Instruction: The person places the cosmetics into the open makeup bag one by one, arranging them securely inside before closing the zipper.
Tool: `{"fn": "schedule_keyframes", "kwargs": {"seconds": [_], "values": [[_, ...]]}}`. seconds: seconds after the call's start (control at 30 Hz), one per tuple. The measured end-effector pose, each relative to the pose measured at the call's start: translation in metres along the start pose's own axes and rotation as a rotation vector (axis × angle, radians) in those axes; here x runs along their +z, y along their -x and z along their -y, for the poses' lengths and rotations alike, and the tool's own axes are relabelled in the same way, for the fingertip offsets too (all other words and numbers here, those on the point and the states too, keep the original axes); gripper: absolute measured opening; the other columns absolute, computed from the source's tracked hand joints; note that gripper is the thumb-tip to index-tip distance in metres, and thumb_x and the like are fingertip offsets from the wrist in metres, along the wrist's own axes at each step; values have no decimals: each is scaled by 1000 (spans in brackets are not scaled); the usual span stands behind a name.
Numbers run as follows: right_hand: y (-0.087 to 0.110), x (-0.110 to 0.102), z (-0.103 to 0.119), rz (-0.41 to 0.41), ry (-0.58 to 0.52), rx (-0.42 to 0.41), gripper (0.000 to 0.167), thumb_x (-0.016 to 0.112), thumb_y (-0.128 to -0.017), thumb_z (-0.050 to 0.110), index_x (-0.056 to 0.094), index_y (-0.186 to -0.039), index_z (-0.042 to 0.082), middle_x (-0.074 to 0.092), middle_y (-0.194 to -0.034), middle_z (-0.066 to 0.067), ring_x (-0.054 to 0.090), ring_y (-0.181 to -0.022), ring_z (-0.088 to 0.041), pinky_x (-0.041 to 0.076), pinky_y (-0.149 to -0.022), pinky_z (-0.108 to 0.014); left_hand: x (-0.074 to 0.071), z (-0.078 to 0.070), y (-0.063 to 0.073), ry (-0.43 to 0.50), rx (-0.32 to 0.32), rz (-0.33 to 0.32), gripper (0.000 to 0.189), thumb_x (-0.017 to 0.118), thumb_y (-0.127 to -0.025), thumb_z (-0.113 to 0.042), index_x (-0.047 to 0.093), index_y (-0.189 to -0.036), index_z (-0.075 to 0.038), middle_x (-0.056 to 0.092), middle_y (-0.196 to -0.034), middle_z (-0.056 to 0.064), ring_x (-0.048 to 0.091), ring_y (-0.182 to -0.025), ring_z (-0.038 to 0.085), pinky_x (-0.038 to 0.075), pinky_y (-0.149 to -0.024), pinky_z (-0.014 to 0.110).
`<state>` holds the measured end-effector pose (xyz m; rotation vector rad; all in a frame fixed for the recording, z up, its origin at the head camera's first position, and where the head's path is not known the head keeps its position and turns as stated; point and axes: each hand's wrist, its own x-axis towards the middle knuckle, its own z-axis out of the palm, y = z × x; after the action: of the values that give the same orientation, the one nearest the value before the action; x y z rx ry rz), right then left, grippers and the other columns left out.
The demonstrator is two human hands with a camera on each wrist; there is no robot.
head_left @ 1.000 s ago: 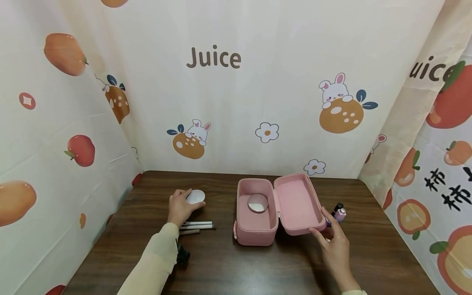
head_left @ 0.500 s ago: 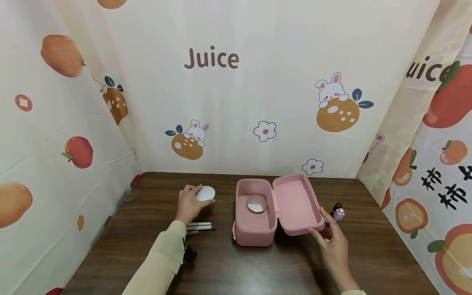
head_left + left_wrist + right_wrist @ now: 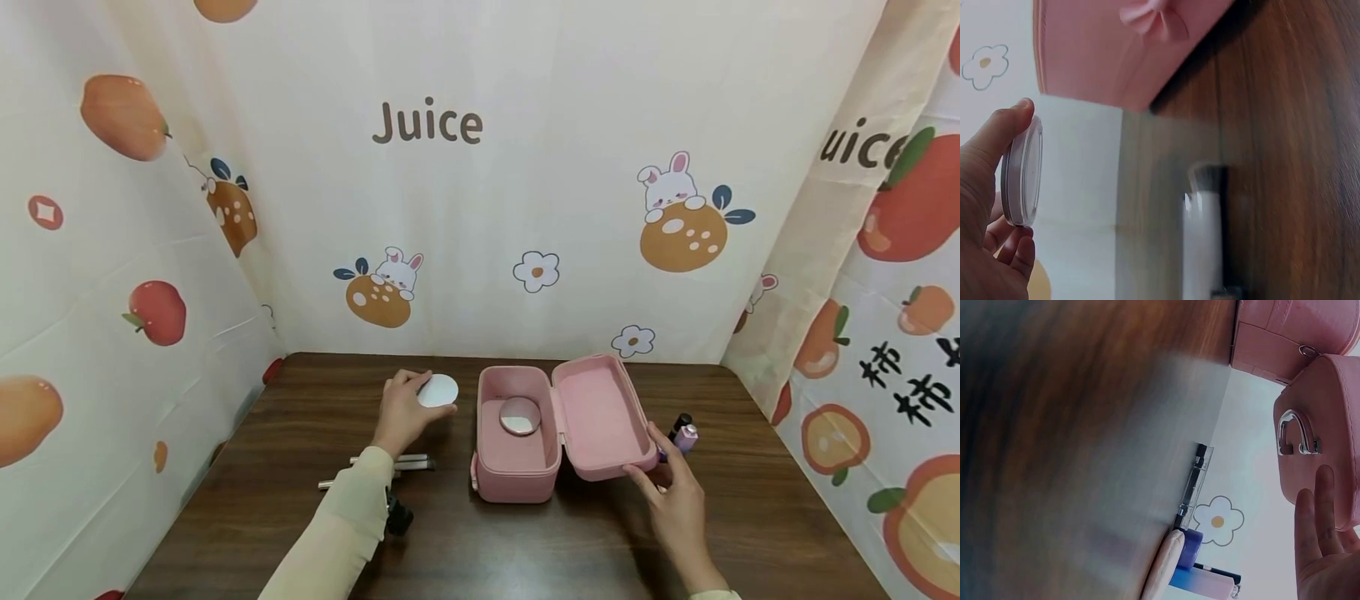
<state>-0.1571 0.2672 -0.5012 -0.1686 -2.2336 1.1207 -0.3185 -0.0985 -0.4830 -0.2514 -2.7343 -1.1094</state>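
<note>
The case [image 3: 517, 487] and its lid [image 3: 600, 412] are pink, and the disc [image 3: 438, 391] shows a white face. The table [image 3: 525, 550] is dark brown with streaked wood grain, the left sleeve [image 3: 333, 521] pale yellow. Orange fruits [image 3: 684, 240], white rabbits [image 3: 667, 192] and orange-centred flowers [image 3: 547, 262] pattern the cream backdrop [image 3: 562, 92]; one bottle [image 3: 1202, 582] fades from blue to pale pink.

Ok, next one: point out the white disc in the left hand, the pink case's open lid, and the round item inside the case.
White disc [image 3: 438, 391], head view, middle of its white face.
Open lid [image 3: 600, 413], head view, middle of its inner side.
Round item [image 3: 520, 416], head view, middle of its upper face.
</note>
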Motion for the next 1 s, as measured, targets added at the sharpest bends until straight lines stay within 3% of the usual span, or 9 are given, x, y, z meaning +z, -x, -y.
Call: {"fn": "schedule_keyframes", "kwargs": {"seconds": [0.33,0.7,1.0], "values": [[-9,3,-8,8,6,-2,73,81,-75,-4,55,-140,14,68,-116,-16,57,-73,11,47,-69,-6,14,-27,-9,15,80,-26,81,90,-67,-44,61,-135,-9,57,-116,8,48,-103,27,47,-85,42],[-14,3,-13,10,-4,8,73,81,-74,-4,56,-140,15,68,-116,-15,57,-73,10,46,-69,-6,37,-59,-20,21,159,9,79,90,-67,-44,63,-132,-8,60,-117,7,49,-105,26,47,-86,40],[-17,3,-13,17,-9,-3,74,82,-73,-4,56,-140,15,69,-107,-13,58,-71,7,47,-66,-9,58,-82,-21,11,133,90,81,88,-67,-47,61,-136,-13,58,-120,5,48,-110,23,49,-90,39]]}}
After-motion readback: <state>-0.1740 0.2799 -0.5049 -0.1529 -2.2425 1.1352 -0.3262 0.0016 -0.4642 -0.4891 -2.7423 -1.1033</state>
